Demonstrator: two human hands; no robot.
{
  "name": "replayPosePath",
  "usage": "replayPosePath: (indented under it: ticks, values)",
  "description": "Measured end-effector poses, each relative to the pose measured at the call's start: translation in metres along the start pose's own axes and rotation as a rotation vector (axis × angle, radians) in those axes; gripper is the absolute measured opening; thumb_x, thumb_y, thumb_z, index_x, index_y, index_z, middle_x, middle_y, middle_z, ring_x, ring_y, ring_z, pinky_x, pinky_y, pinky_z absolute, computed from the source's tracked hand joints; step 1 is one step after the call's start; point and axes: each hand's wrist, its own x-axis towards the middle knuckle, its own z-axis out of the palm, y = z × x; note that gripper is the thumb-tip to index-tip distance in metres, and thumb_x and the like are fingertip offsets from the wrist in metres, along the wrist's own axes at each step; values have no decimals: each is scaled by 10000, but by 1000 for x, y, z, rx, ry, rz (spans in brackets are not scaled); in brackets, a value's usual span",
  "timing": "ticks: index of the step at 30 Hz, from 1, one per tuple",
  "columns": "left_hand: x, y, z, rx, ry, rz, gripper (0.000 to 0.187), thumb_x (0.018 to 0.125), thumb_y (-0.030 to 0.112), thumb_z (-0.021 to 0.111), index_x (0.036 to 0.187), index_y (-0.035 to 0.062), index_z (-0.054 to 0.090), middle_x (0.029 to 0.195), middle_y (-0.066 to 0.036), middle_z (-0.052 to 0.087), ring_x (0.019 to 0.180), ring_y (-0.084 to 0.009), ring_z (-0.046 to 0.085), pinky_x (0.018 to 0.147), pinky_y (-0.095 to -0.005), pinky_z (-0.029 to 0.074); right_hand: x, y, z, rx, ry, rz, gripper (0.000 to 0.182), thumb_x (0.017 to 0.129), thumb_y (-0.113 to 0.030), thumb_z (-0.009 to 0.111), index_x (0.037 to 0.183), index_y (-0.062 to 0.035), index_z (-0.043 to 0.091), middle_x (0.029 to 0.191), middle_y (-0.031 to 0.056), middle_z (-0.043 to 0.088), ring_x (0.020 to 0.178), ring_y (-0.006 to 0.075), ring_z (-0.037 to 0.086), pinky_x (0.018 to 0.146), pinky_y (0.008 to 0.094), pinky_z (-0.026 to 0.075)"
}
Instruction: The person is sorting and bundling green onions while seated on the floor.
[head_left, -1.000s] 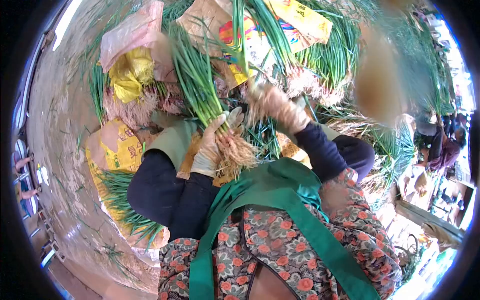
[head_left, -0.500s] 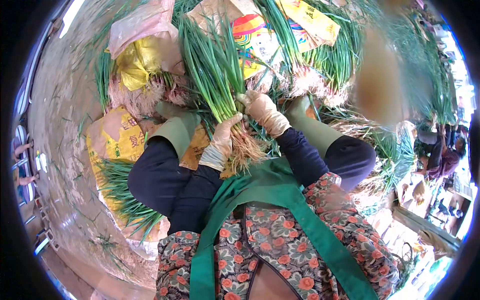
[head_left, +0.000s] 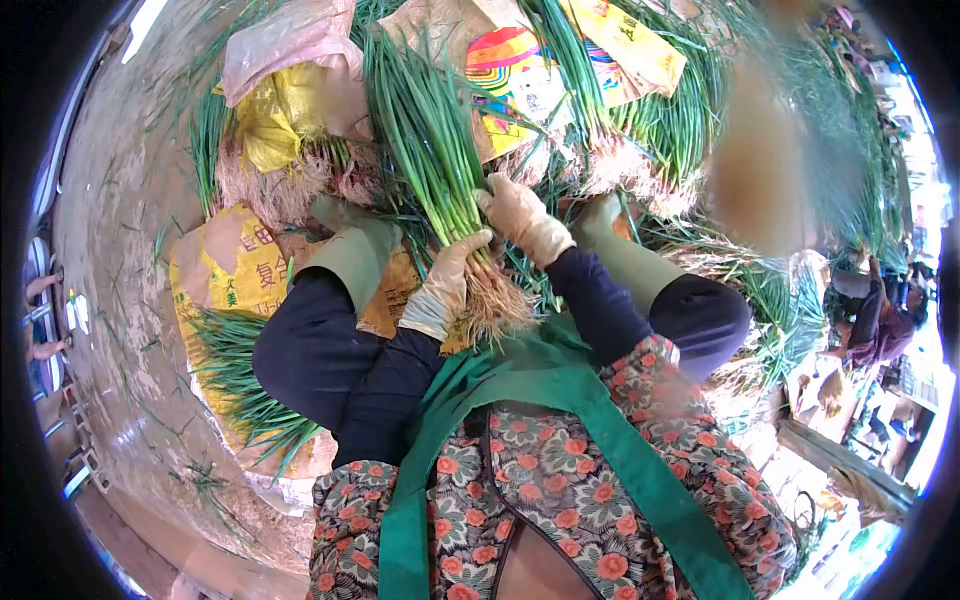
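A bunch of green onions [head_left: 428, 150] lies between my knees, its leaves pointing away from me and its stringy roots towards my green apron. My left hand [head_left: 450, 278], in a pale glove, is wrapped round the stems just above the roots. Close to the right side of the same stems, my right hand [head_left: 520, 218] is gloved too, with its thumb and fingers pinched together at the bunch's edge. What lies between those fingertips is too small to make out.
Rooty onion bunches [head_left: 670, 150] lie ahead, with a yellow bag [head_left: 270, 120] and a colourful sack [head_left: 505, 75] among them. More onions [head_left: 250, 375] rest on a yellow sack [head_left: 225, 265] at left. Another person [head_left: 880, 320] is at far right. A blurred spot covers the upper right.
The view has shifted slightly. My left hand still holds the bunch, and my right hand has moved slightly left and up beside the stems.
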Motion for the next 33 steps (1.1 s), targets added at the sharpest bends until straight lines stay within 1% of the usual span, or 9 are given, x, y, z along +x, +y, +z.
replayPosePath:
  ticks: [3, 9, 13, 17, 21, 22, 23, 25, 33]
  values:
    - [-1, 3, 6, -22, 72, 21, 152, 790, 172, 609, 774, 30, 557, 567, -99, 564, 410, -193, 542, 332, -263, 434, -20, 9, 28, 413, 276, -24, 202, 845, -225, 548, 912, -36, 574, 763, 146, 620, 709, 279, 602, 628, 333, 470]
    - [-4, 11, 9, -115, 30, 89, 211, 771, 225, 637, 800, 29, 564, 597, -78, 564, 456, -164, 533, 445, -270, 468, -25, 7, 22, 2069, -210, 324, 187, 897, -278, 480, 804, -115, 485, 656, 9, 499, 512, 131, 472, 407, 266, 387]
    - [-6, 12, 2, -51, 75, 1, 243, 771, 232, 635, 858, 14, 574, 658, -69, 577, 535, -149, 553, 501, -263, 480, -32, -2, 15, 1576, 285, 330, 144, 883, -208, 448, 774, -117, 473, 630, -5, 439, 494, 141, 436, 450, 315, 430]
    - [-10, 16, -14, -252, 30, -59, 175, 786, 177, 605, 822, 17, 546, 655, -49, 547, 557, -136, 523, 541, -260, 464, -44, 27, -65, 1746, 475, 84, 67, 821, -100, 468, 762, -78, 492, 629, 23, 479, 493, 136, 457, 496, 300, 444]
    - [-13, 17, 11, -841, -429, -57, 138, 813, 172, 578, 845, 41, 551, 687, -21, 486, 633, -137, 480, 622, -284, 425, -51, 99, -2, 1208, -329, 367, 200, 861, -192, 472, 812, -57, 611, 832, 76, 638, 744, 168, 594, 657, 316, 488]
    - [-14, 16, 14, -884, -464, -114, 126, 814, 167, 579, 855, 52, 549, 690, -7, 457, 632, -125, 443, 635, -273, 391, -63, 69, 13, 1560, -479, 350, 241, 815, -188, 544, 954, 7, 567, 878, 134, 613, 789, 216, 594, 718, 346, 477]
    - [-14, 16, 15, -926, -496, -171, 116, 814, 163, 580, 865, 64, 548, 692, 6, 428, 630, -114, 405, 649, -261, 357, -74, 33, 7, 1561, -475, 514, 291, 857, -245, 507, 1020, -7, 542, 990, 118, 590, 824, 206, 581, 744, 361, 470]
    - [-20, 13, 22, -912, -502, -161, 125, 817, 170, 580, 880, 67, 546, 695, 6, 428, 622, -115, 408, 631, -265, 365, -54, 11, 33, 1762, -217, 104, 291, 875, -298, 521, 1026, -50, 536, 977, 100, 585, 764, 190, 574, 706, 356, 479]
    - [-16, 4, 12, -652, -294, -31, 167, 827, 204, 577, 900, 60, 534, 704, -8, 444, 619, -118, 423, 606, -275, 386, -6, 10, 36, 1824, -59, 390, 209, 845, -260, 576, 927, -68, 562, 774, 43, 578, 633, 177, 554, 572, 319, 469]
